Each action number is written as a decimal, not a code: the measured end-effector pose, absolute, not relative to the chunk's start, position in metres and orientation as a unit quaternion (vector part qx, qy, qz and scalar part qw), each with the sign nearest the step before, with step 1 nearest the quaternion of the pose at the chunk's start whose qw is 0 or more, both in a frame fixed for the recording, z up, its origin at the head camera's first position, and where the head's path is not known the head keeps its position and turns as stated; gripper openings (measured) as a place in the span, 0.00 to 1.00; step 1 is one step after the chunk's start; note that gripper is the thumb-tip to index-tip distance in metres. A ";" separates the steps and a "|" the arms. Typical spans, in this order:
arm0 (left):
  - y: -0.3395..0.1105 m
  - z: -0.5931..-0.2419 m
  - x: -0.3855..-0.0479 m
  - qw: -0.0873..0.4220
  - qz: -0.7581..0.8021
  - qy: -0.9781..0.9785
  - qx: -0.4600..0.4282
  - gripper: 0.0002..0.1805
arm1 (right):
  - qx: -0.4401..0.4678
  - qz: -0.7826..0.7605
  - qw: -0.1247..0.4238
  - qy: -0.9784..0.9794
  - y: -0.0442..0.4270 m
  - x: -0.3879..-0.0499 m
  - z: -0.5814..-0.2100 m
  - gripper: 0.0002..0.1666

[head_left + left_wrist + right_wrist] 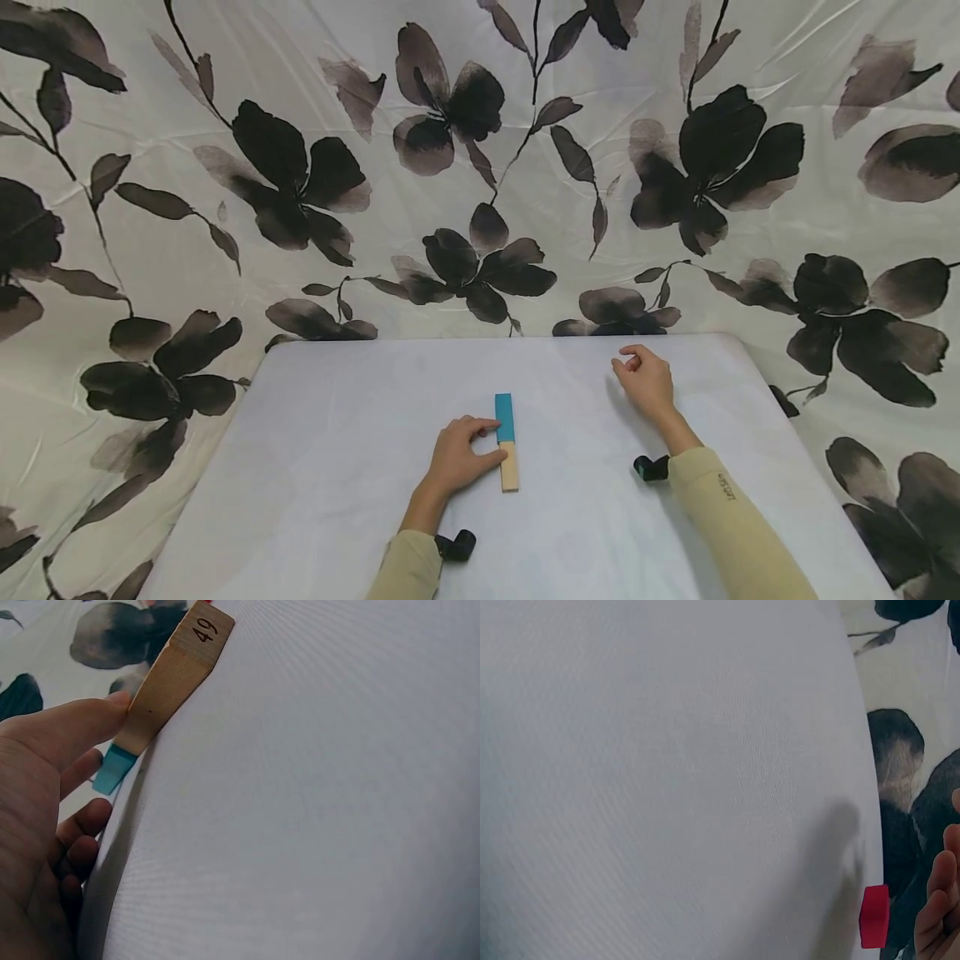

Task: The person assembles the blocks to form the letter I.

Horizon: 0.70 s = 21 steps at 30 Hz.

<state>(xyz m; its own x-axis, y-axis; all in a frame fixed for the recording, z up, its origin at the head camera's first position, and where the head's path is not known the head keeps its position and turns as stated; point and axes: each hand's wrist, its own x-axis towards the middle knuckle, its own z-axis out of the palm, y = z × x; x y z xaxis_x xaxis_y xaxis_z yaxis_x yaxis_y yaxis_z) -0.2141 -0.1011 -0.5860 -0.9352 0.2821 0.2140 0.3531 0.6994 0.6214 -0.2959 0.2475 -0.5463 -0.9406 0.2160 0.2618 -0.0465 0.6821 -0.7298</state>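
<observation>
- Far left, the floral curtain [285, 183] rises behind the white-covered table [330, 467].
- Here's the left sleeve [408, 567], with a black device [459, 546] at its cuff.
- Above it, the left hand [457, 458]: index fingertip at the blue piece, thumb at the wooden block; whether they grip, I can't tell.
- And there they are, mid-table, blue piece [505, 417] in line beyond wooden block [510, 473], which shows a "49" in the left wrist view.
- Over to the right hand [647, 383], well apart from them: fingers loosely bent, nothing seen in its grasp, a second black device [650, 468] below.
- Right wrist view: a red piece [874, 916] shows near the fingers, at the cloth's outline.
- Last, the right sleeve [727, 517].
</observation>
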 end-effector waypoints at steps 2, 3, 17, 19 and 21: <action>-0.102 -0.588 -0.212 0.051 -0.345 -0.922 -0.170 0.24 | -0.054 0.393 0.167 -0.903 0.252 -0.298 -0.549 0.16; -0.102 -0.588 -0.211 0.052 -0.346 -0.921 -0.170 0.24 | -0.057 0.391 0.166 -0.903 0.254 -0.299 -0.551 0.16; -0.102 -0.588 -0.215 0.064 -0.345 -0.919 -0.178 0.25 | -0.130 0.392 0.140 -0.900 0.284 -0.301 -0.559 0.21; -0.101 -0.587 -0.215 0.059 -0.348 -0.919 -0.175 0.25 | -0.136 0.391 0.132 -0.900 0.288 -0.300 -0.560 0.22; -0.101 -0.588 -0.215 0.057 -0.348 -0.920 -0.173 0.25 | -0.139 0.390 0.128 -0.901 0.290 -0.300 -0.561 0.22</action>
<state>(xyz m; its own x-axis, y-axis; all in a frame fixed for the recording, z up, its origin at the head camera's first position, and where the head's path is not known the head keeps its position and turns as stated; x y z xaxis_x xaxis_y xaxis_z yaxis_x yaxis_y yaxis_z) -0.2147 -0.1010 -0.5876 -0.9333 0.2790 0.2260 0.3588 0.6977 0.6201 -0.2997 0.2903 -0.5613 -0.9289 0.3495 0.1223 0.1500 0.6572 -0.7387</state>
